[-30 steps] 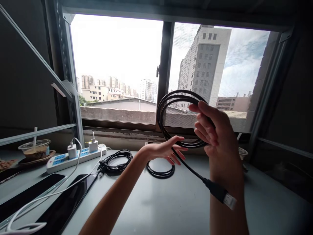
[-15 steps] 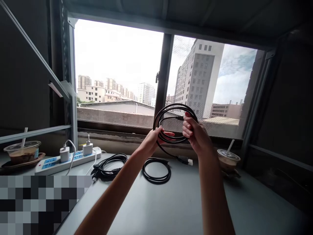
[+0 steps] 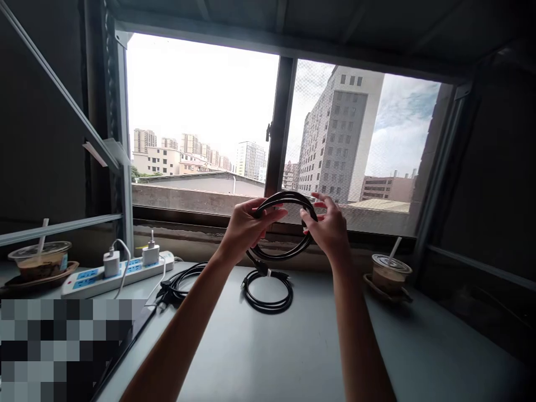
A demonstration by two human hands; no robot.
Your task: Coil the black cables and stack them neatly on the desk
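A black cable [image 3: 288, 255] is wound into a loose ring and held up above the desk, in front of the window. My left hand [image 3: 248, 222] grips the ring's left side, thumb reaching across the coils. On the right side, my right hand [image 3: 325, 223] pinches the coils between thumb and fingers, with some fingertips raised. One cable end with a dark plug [image 3: 261, 268] dangles below my left hand. Beneath it a second coiled black cable [image 3: 272, 308] lies on the desk. Another black cable bundle [image 3: 173, 287] lies further left, partly hidden by my left forearm.
A white power strip [image 3: 121, 274] with two plugged-in chargers stands at the left. Lidded drink cups with straws stand at the far left [image 3: 39, 261] and at the right [image 3: 390, 273]. A metal frame post [image 3: 125, 156] rises beside the window. The lower left corner is pixelated.
Both hands have shifted their grip on the cable ring, and the left has moved to its upper left. The hanging plug has swung from right to left. The coils are closer together.
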